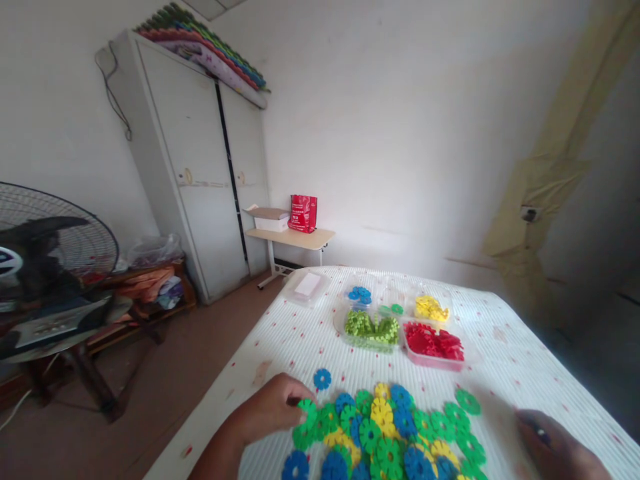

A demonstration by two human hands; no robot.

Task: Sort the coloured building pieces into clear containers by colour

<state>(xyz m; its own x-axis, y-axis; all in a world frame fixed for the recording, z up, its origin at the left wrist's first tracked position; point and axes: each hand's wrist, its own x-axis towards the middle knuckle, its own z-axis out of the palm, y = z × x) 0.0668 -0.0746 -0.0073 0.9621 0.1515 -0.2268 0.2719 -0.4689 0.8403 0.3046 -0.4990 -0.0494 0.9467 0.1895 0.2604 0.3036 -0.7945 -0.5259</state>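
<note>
One notched green plastic disc [309, 415], face up, pinched in the left hand [274, 403] at the left end of a sideways-stretched pile [388, 440]. Beyond its right end, a blurred right hand [555, 445], grip unclear.

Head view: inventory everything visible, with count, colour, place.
Notched plastic discs: many, green, blue, yellow, near table edge.
Clear plastic tubs: at least four, holding green, red, blue, yellow pieces, beyond discs.
Flat translucent container: one, left of tubs.
Spotted white tablecloth: one, beneath these.
Glossy red bag: one, on pale side table.
White cardboard box: one, beside bag.
Tall grey cabinet: one, back left.
Multicoloured mats: several, atop cabinet.
Black fan: one, left.
Brown wooden shelf: one, beside fan.
White wall socket: one, right.
Left hand: one, fingers touching green disc.
Right hand: one, blurred, right of discs.
</note>
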